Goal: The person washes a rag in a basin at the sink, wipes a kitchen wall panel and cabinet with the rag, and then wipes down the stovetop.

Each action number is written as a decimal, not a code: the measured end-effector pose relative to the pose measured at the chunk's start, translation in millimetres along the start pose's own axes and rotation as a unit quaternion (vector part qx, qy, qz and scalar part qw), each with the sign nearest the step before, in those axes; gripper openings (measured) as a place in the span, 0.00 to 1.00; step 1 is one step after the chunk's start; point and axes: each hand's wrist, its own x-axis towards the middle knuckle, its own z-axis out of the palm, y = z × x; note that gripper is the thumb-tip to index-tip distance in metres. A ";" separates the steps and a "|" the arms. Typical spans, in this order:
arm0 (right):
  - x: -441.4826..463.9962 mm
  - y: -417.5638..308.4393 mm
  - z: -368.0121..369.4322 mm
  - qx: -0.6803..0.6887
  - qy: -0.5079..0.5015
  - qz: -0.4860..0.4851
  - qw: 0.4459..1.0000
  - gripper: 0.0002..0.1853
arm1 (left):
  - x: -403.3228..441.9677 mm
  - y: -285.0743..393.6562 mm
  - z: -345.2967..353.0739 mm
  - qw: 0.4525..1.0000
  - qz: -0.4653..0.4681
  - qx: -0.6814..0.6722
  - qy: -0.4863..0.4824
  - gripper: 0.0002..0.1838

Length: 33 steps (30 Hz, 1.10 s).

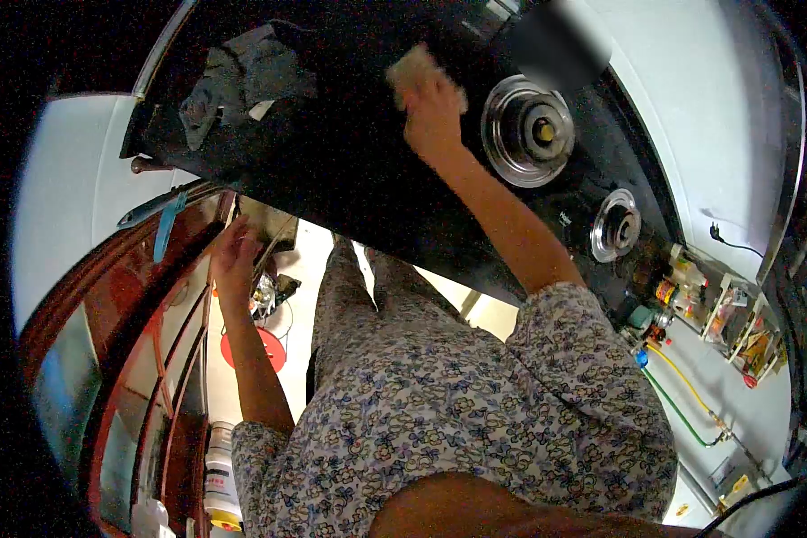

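My right hand is closed over a light tan cloth or sponge, pressed against the black stove surface. Just right of that hand sits a large gas burner with a shiny metal ring. My left hand hangs low beside the dark wooden furniture. Its fingers look loosely apart, with nothing visible in them, though they are slightly blurred.
A crumpled grey cloth lies at the counter's left. A smaller burner is to the right, near a rack of bottles and packets. Blue-handled items rest by the left corner. A red round object is on the floor.
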 end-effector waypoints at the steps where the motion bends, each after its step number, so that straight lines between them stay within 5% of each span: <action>1: 5.3 -0.9 -3.9 0.066 0.017 -0.045 0.997 0.21 | 3.9 -4.9 -2.9 1.000 0.016 0.011 -0.002 0.18; 3: 16.0 5.9 -18.5 0.199 0.045 -0.137 0.969 0.17 | 1.7 -3.4 -8.0 1.000 0.022 0.005 0.019 0.18; 4: 38.6 16.7 -31.8 0.372 0.044 -0.088 0.923 0.15 | -1.6 -3.7 -12.0 0.999 0.022 0.004 0.031 0.17; 6: 80.4 75.4 -8.7 0.286 0.197 -0.064 0.935 0.13 | -4.1 -10.2 -19.3 0.998 0.038 0.030 0.033 0.16; 8: 114.0 105.3 -39.7 0.387 -0.066 0.174 0.903 0.11 | -12.7 -17.0 -20.6 0.997 0.034 0.045 0.052 0.16; 9: 121.7 149.5 3.0 0.197 0.007 0.048 0.979 0.14 | -12.0 -9.4 -16.5 0.982 0.112 0.138 0.057 0.15; 10: 130.6 186.0 49.4 -0.003 0.086 -0.083 0.993 0.17 | -13.3 3.9 -8.4 0.980 0.090 0.168 0.059 0.17; 11: 115.6 159.6 51.5 -0.060 0.085 0.025 0.994 0.23 | -7.0 8.9 -0.7 0.964 0.188 0.180 0.050 0.19; 14: 75.1 76.2 66.5 -0.107 0.089 -0.034 0.990 0.28 | 25.4 42.8 21.6 0.878 0.348 0.323 0.055 0.20; 15: 57.5 37.5 54.5 -0.008 0.091 -0.018 0.996 0.21 | 42.9 46.7 33.0 0.856 0.375 0.353 0.055 0.20; 18: -18.3 -83.2 13.1 0.112 0.080 -0.099 0.986 0.21 | 90.9 44.3 45.7 0.770 0.407 0.485 0.072 0.21; 19: -34.9 -117.9 -6.4 0.133 -0.038 -0.103 0.985 0.20 | 108.3 39.9 40.4 0.748 0.397 0.527 0.070 0.21; 21: -62.9 -146.2 7.6 0.243 -0.100 -0.195 0.945 0.17 | 136.9 37.4 23.0 0.691 0.372 0.615 0.073 0.21; 22: -81.9 -144.6 26.5 0.326 -0.040 -0.280 0.902 0.16 | 148.0 48.7 6.6 0.656 0.356 0.660 0.083 0.21; 23: -71.7 -145.3 15.3 0.389 -0.032 -0.282 0.876 0.12 | 153.0 56.5 -9.6 0.694 0.330 0.633 0.089 0.19; 24: -45.5 -137.9 -12.2 0.359 -0.148 -0.248 0.887 0.10 | 158.4 64.0 -24.0 0.731 0.303 0.604 0.097 0.18; 27: 2.9 -71.8 -37.8 0.534 -0.021 -0.187 0.824 0.12 | 168.6 73.8 -45.2 0.805 0.313 0.503 0.032 0.16; 28: 5.5 -38.5 -25.6 0.398 0.069 -0.100 0.909 0.15 | 161.1 74.2 -42.7 0.823 0.311 0.474 0.020 0.16; 33: -9.4 1.6 26.7 0.085 0.099 -0.020 0.991 0.14 | 156.3 21.0 -18.5 0.854 0.346 0.387 -0.035 0.19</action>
